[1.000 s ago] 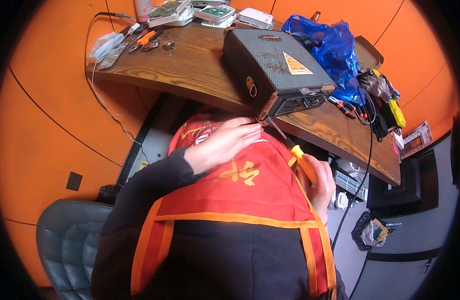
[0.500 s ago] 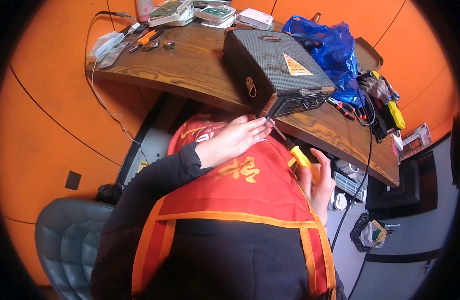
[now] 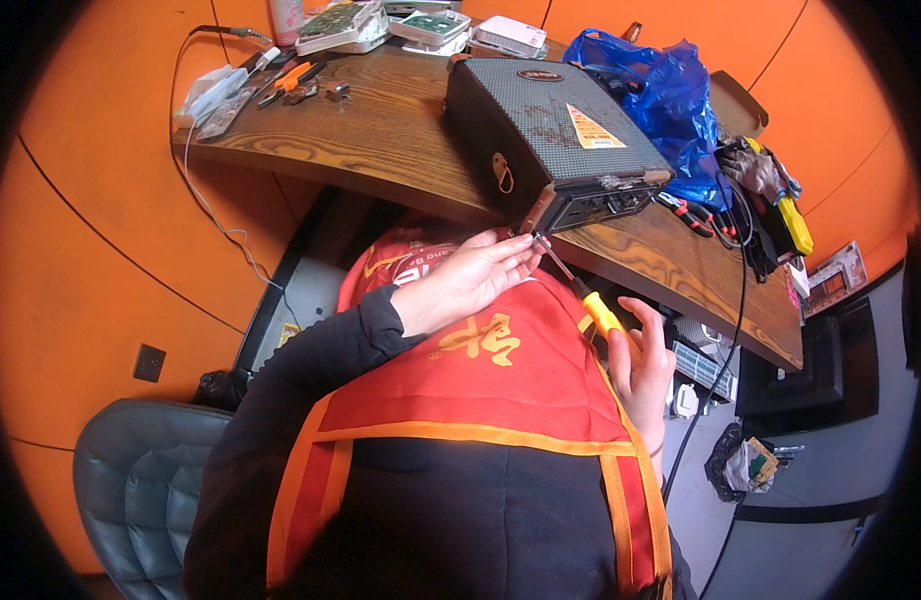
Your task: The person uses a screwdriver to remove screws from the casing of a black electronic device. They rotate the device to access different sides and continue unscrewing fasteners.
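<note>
A screwdriver (image 3: 603, 313) with a yellow handle is held in my right hand (image 3: 641, 365), its shaft slanting up and left. My left hand (image 3: 471, 280) has its fingertips pinched together at the screwdriver's tip; whatever small thing lies between them is too small to make out. Just above the fingertips is the near lower corner of a boxy black speaker (image 3: 556, 120), which lies on the table with its mesh grille up. A brown side panel with a small tag-like loop faces left, and a control panel with slots faces me.
The speaker rests at the front edge of a wooden table (image 3: 381, 120). Right of it are a blue plastic bag (image 3: 671, 110), red-handled pliers (image 3: 689, 215) and gloves (image 3: 766, 170). Orange-handled pliers (image 3: 293, 78) and opened white devices (image 3: 341, 25) lie at the back left. A black cable (image 3: 716, 385) hangs down.
My right hand has shifted very slightly right and its fingers have turned a little on the screwdriver handle. The left hand and the speaker have stayed almost where they were.
</note>
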A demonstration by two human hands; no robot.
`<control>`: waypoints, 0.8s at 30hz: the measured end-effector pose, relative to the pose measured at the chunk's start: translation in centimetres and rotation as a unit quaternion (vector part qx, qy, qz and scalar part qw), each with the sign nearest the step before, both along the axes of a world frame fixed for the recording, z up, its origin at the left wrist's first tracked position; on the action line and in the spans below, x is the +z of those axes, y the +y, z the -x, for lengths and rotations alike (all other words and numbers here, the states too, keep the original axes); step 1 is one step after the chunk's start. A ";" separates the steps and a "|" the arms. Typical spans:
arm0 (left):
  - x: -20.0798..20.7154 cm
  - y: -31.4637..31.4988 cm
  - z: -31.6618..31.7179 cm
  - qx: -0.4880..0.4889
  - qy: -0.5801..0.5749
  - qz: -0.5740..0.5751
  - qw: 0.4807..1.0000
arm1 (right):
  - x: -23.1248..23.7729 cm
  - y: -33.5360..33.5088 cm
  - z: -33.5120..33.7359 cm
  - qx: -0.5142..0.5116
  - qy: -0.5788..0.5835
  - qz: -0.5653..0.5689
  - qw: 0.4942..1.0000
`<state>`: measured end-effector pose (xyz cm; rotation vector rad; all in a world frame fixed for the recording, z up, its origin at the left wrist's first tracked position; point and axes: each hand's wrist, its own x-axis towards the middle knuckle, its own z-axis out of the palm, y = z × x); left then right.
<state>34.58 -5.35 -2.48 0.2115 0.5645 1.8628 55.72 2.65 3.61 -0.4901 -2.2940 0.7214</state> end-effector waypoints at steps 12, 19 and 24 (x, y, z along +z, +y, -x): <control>-0.3 0.1 0.1 -0.002 0.005 0.001 1.000 | 0.4 0.2 -0.2 -0.010 -0.079 0.068 0.995; -0.4 0.1 0.2 -0.006 0.018 0.006 1.000 | 0.3 0.2 0.3 0.038 0.021 -0.099 0.994; -0.5 0.1 0.2 -0.006 0.013 0.007 1.000 | 0.6 -0.1 -0.2 -0.012 -0.103 0.076 0.992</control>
